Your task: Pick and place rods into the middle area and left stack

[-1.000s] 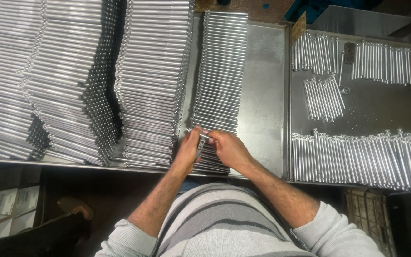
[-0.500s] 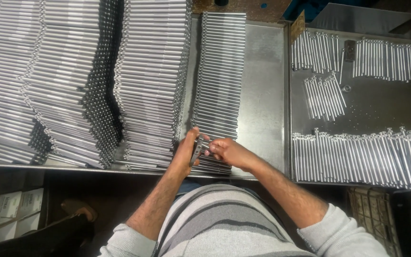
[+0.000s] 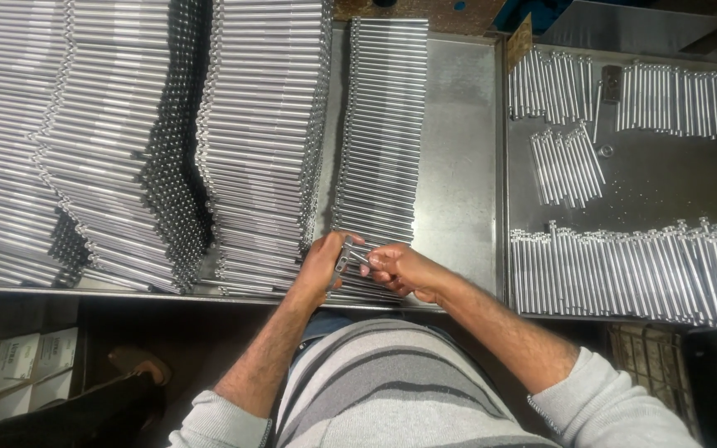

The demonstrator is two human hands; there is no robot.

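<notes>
Rod (image 3: 355,255), thin stiff slick metal, light; both hands' fingers pinching it: left hand (image 3: 325,264), right hand (image 3: 400,270); best gripped near ends.

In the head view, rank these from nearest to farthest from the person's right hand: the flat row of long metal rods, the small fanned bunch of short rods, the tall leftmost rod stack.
From the right hand:
1. Flat row of long metal rods, just above it.
2. Small fanned bunch of short rods, upper right, on the neighbouring tray.
3. Tall leftmost rod stack, far left.
</notes>
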